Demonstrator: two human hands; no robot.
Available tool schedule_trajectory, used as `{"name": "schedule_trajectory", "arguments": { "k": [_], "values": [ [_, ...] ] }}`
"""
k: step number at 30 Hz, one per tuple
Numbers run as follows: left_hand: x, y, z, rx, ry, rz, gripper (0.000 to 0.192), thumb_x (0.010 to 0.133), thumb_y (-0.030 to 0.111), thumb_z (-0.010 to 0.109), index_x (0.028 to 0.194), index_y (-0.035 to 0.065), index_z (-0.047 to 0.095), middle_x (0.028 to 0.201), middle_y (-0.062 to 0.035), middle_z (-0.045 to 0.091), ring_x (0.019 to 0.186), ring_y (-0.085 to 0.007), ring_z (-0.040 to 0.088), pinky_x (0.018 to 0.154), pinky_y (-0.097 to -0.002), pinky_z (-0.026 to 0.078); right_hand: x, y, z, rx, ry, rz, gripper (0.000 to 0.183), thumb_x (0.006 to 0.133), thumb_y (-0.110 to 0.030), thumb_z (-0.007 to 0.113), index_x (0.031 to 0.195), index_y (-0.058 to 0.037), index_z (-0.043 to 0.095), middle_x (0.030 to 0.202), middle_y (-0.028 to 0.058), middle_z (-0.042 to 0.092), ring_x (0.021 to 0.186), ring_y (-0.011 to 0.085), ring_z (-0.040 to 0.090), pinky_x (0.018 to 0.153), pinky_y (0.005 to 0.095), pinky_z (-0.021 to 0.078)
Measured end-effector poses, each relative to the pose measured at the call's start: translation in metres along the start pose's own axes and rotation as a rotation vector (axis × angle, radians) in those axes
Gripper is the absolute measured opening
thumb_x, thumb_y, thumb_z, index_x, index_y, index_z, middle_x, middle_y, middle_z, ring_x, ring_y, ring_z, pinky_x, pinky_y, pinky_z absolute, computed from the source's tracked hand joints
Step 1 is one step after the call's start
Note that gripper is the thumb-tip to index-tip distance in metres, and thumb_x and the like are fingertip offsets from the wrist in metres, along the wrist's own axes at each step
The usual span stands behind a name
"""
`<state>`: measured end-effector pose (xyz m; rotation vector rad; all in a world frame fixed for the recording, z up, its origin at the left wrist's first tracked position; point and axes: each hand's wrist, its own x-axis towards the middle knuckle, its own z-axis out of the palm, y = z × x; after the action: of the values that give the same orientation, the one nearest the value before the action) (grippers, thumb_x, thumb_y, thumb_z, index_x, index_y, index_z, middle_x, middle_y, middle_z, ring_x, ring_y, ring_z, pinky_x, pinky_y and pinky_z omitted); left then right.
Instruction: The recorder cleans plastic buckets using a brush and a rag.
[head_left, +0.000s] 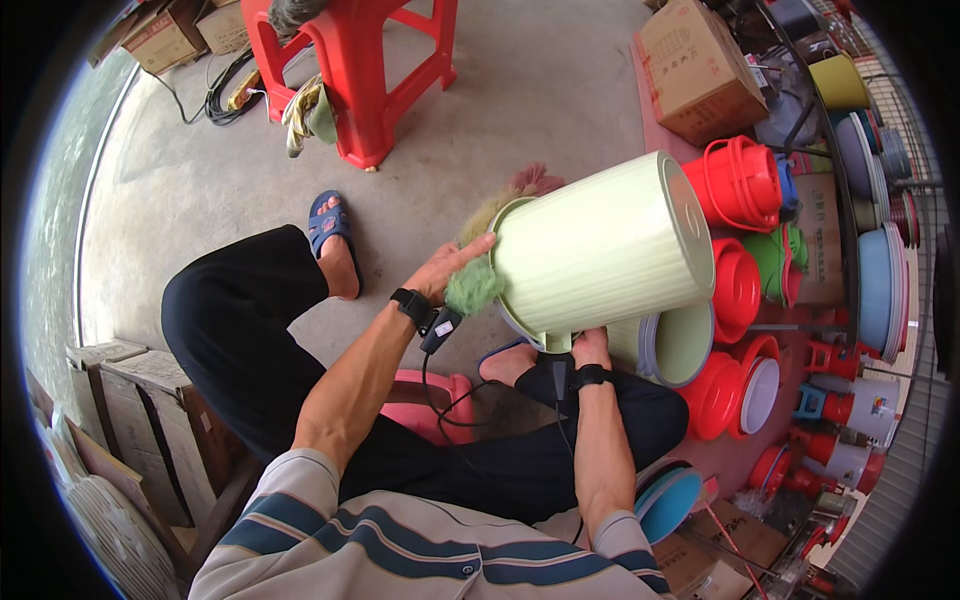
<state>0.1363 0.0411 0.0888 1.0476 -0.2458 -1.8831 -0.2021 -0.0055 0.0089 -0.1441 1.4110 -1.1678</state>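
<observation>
A pale green ribbed plastic bin (600, 240) is tipped on its side above my lap, its base towards the upper right. My left hand (444, 271) grips the bin's rim, the thumb on the outside. Fluffy duster tufts show around that hand: a green one (475, 288) at the fingers, a yellowish one (486, 216) and a dull pink one (535, 181) behind the bin. Whether my left hand also holds the duster is unclear. At the lower edge of the rim my right hand (591, 343) holds the bin, its fingers partly hidden.
To the right stand another pale green bin (679, 343), red buckets (731, 184) and red basins (712, 394). A cardboard box (697, 71) sits beyond. A red plastic stool (360, 82) carries gloves (307, 116). Cables run from both wrists across my lap. Cardboard boxes (154, 420) line the left.
</observation>
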Motion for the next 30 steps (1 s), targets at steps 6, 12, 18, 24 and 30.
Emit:
{"name": "schedule_trajectory", "arguments": {
  "k": [6,12,18,24,30],
  "values": [
    [0.020,0.006,0.020,-0.388,-0.138,0.014,0.026,0.096,0.036,0.068,0.101,0.0097,0.069,0.080,0.0004,0.070,0.064,-0.0097,0.063,0.054,-0.0261,0.053,0.000,-0.003,0.008,0.016,-0.192,0.129,0.038,0.099,-0.029,0.061,0.130,-0.0065,0.058,0.126,0.0108,0.064,0.115,0.0278,0.061,0.094,0.0453,0.0540],
    [0.007,0.022,0.042,-0.489,-0.142,0.033,0.017,0.097,0.026,0.067,0.102,0.0102,0.069,0.085,-0.0010,0.069,0.069,-0.0129,0.066,0.058,-0.0295,0.056,-0.026,-0.003,0.021,-0.002,-0.321,0.239,0.043,0.100,-0.038,0.057,0.130,-0.0075,0.059,0.127,0.0114,0.064,0.116,0.0291,0.061,0.095,0.0465,0.0537],
    [0.021,0.017,0.032,-0.594,-0.170,0.117,0.021,0.100,0.021,0.060,0.111,0.0046,0.065,0.097,-0.0071,0.069,0.083,-0.0189,0.068,0.072,-0.0345,0.058,-0.051,-0.004,0.045,0.129,-0.049,0.307,0.034,0.097,-0.031,0.055,0.121,-0.0086,0.064,0.115,0.0127,0.070,0.099,0.0294,0.068,0.076,0.0387,0.0557],
    [0.020,0.023,0.037,-0.721,-0.064,0.137,0.023,0.101,0.024,0.057,0.111,0.0035,0.064,0.099,-0.0082,0.068,0.084,-0.0222,0.066,0.073,-0.0380,0.058,-0.063,-0.002,0.047,-0.010,-0.307,0.339,0.040,0.102,-0.036,0.045,0.128,-0.0082,0.056,0.120,0.0123,0.064,0.111,0.0322,0.063,0.095,0.0472,0.0532],
    [0.031,0.038,0.044,-0.679,-0.014,0.237,0.024,0.101,0.023,0.056,0.112,0.0030,0.064,0.106,-0.0111,0.069,0.089,-0.0242,0.068,0.075,-0.0415,0.059,-0.113,0.002,0.056,-0.121,-0.115,0.082,0.036,0.093,-0.020,0.045,0.120,0.0025,0.052,0.130,0.0192,0.054,0.131,0.0368,0.048,0.111,0.0493,0.0405]
  ]
}}
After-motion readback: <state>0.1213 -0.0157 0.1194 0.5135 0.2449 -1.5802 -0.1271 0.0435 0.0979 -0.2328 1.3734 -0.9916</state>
